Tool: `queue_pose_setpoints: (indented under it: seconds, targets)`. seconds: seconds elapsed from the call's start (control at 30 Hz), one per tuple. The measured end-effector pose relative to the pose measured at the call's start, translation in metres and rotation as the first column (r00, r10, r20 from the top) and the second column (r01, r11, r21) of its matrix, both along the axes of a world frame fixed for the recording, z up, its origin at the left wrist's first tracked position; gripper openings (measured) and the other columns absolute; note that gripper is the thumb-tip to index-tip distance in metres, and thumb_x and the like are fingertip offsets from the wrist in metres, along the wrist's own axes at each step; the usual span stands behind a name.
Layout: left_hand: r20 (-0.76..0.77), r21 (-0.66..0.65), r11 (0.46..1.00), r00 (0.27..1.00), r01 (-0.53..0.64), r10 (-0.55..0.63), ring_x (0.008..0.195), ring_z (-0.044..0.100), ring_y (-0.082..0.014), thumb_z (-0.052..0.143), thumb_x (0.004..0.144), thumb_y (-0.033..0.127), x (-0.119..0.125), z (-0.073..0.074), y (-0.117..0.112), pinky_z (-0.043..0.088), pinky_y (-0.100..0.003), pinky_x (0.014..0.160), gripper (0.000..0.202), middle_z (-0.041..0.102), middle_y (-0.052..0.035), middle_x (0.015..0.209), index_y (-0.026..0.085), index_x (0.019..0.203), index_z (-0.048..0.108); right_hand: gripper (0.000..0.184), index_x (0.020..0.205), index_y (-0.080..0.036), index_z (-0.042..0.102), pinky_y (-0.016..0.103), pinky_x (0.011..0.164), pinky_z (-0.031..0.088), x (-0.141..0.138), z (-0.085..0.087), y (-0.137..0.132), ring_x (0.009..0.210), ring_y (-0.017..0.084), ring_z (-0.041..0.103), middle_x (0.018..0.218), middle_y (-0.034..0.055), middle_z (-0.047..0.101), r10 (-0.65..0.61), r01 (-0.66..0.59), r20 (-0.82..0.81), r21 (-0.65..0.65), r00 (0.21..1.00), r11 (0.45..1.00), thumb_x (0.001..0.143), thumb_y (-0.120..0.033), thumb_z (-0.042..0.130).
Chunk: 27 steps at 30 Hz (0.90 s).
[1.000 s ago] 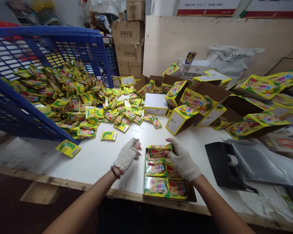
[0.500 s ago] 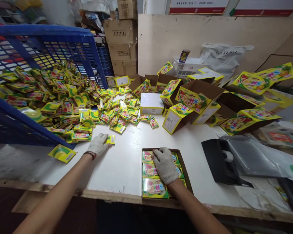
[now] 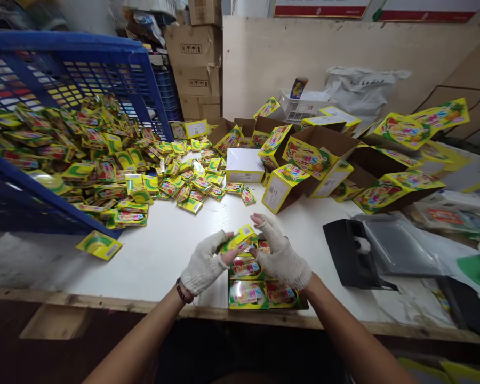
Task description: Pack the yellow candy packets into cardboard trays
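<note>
In the head view, my left hand (image 3: 208, 261), in a white glove with bare fingertips, pinches a small yellow-green box (image 3: 242, 237) between thumb and fingers. It is tilted over the far left part of a shallow open carton (image 3: 303, 304). Rows of printed small boxes (image 3: 248, 294) lie flat inside this carton at the table's front edge. My right hand (image 3: 283, 256), gloved the same way, hovers over the carton's right side. Its thumb and fingers are spread by the right end of the held box; whether they touch it I cannot tell.
A tipped blue crate (image 3: 80, 45) spills a heap of small boxes (image 3: 104, 170) onto the left of the table. Printed cartons (image 3: 314, 157) stand open at the back right. A black tape dispenser (image 3: 352, 256) sits right of my hands, beside clear plastic sheets (image 3: 400, 245).
My left hand has brought a small box from beside the heap rightward to the carton. My right hand has lifted off the packed boxes and spread its fingers. The view has shifted slightly.
</note>
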<state>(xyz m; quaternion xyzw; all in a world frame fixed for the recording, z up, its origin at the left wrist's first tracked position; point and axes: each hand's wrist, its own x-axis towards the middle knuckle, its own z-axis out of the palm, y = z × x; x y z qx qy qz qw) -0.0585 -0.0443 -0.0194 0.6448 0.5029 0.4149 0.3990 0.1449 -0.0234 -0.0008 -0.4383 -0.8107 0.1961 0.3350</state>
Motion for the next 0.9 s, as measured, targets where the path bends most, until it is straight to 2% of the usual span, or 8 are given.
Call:
queue_pose_setpoints:
  seconds: [0.07, 0.17, 0.3, 0.43, 0.5, 0.6, 0.7, 0.9]
  targets:
    - [0.081, -0.072, 0.978, 0.979, 0.193, -0.188, 0.101, 0.065, -0.0217, 0.058, 0.087, 0.046, 0.018, 0.016, -0.004, 0.053, -0.032, 0.089, 0.038, 0.070, -0.0051, 0.111, 0.019, 0.113, 0.066, 0.041, 0.125, -0.021, 0.058, 0.041, 0.093, 0.045, 0.010, 0.015, -0.006, 0.108, 0.024, 0.056, 0.122, 0.0124, 0.060, 0.113, -0.128, 0.128, 0.123, 0.985, 0.984, 0.084, -0.018, 0.054]
    - [0.047, -0.065, 0.953, 0.955, 0.296, -0.294, 0.100, 0.065, -0.0218, 0.043, 0.094, 0.049, 0.026, 0.023, -0.006, 0.053, -0.034, 0.089, 0.042, 0.071, -0.0055, 0.110, 0.020, 0.112, 0.067, 0.030, 0.108, -0.021, 0.066, 0.036, 0.085, 0.046, 0.031, 0.026, -0.013, 0.091, 0.022, 0.060, 0.096, 0.0083, 0.067, 0.198, -0.212, 0.290, 0.016, 0.936, 0.977, 0.083, -0.013, 0.052]
    - [-0.317, 0.169, 0.983, 0.941, -0.064, 0.116, 0.125, 0.053, -0.0283, 0.055, 0.084, 0.052, -0.024, 0.006, 0.003, 0.041, -0.043, 0.110, 0.054, 0.060, -0.0112, 0.132, 0.019, 0.126, 0.057, 0.028, 0.096, -0.025, 0.068, 0.027, 0.066, 0.042, 0.060, 0.012, -0.019, 0.073, 0.019, 0.060, 0.084, 0.0023, 0.069, 0.179, -0.038, 0.383, -0.347, 0.906, 0.937, 0.077, -0.010, 0.052]
    - [-0.731, 0.245, 0.894, 0.534, -0.375, 0.425, 0.130, 0.044, -0.0377, 0.057, 0.076, 0.051, -0.130, -0.016, 0.012, 0.038, -0.050, 0.108, 0.061, 0.055, -0.0202, 0.128, 0.010, 0.122, 0.052, 0.014, 0.081, -0.021, 0.065, 0.031, 0.062, 0.036, 0.061, -0.011, -0.038, 0.068, 0.022, 0.059, 0.078, 0.0073, 0.068, 0.130, 0.125, 0.632, -0.344, 0.764, 0.931, 0.085, -0.018, 0.052]
    - [-0.845, 0.221, 0.795, 0.295, -0.565, 0.445, 0.117, 0.052, -0.0418, 0.059, 0.072, 0.059, -0.179, -0.028, 0.009, 0.046, -0.052, 0.097, 0.067, 0.055, -0.0205, 0.120, 0.010, 0.118, 0.050, 0.013, 0.084, -0.019, 0.065, 0.036, 0.069, 0.039, 0.052, -0.021, -0.051, 0.079, 0.026, 0.061, 0.086, 0.0105, 0.069, 0.054, 0.147, 0.669, -0.241, 0.741, 0.959, 0.086, -0.017, 0.052]
    - [-0.915, 0.189, 0.717, 0.143, -0.671, 0.376, 0.112, 0.053, -0.0416, 0.062, 0.067, 0.063, -0.222, -0.046, -0.007, 0.048, -0.050, 0.092, 0.072, 0.054, -0.0181, 0.117, 0.012, 0.116, 0.049, 0.013, 0.094, -0.019, 0.064, 0.047, 0.085, 0.041, 0.046, -0.033, -0.069, 0.099, 0.031, 0.059, 0.105, 0.0125, 0.068, -0.061, 0.125, 0.628, -0.058, 0.776, 0.990, 0.083, -0.017, 0.057]
    - [-0.895, 0.215, 0.716, 0.159, -0.664, 0.416, 0.119, 0.049, -0.0373, 0.058, 0.073, 0.052, -0.231, -0.055, -0.023, 0.044, -0.045, 0.099, 0.062, 0.050, -0.0191, 0.123, 0.013, 0.119, 0.049, 0.019, 0.100, -0.019, 0.063, 0.049, 0.090, 0.045, 0.056, -0.051, -0.077, 0.109, 0.033, 0.055, 0.115, 0.0152, 0.063, -0.141, 0.083, 0.490, 0.138, 0.860, 0.987, 0.081, -0.019, 0.059]
    - [-0.697, 0.070, 0.518, 0.330, -0.852, 0.636, 0.116, 0.052, -0.0374, 0.068, 0.065, 0.049, -0.232, -0.043, -0.022, 0.045, -0.046, 0.093, 0.059, 0.056, -0.0202, 0.119, 0.014, 0.110, 0.053, 0.027, 0.109, -0.019, 0.062, 0.046, 0.088, 0.054, 0.069, -0.094, -0.062, 0.112, 0.032, 0.058, 0.119, 0.0176, 0.062, -0.077, -0.035, 0.323, 0.326, 0.943, 0.945, 0.085, -0.018, 0.048]
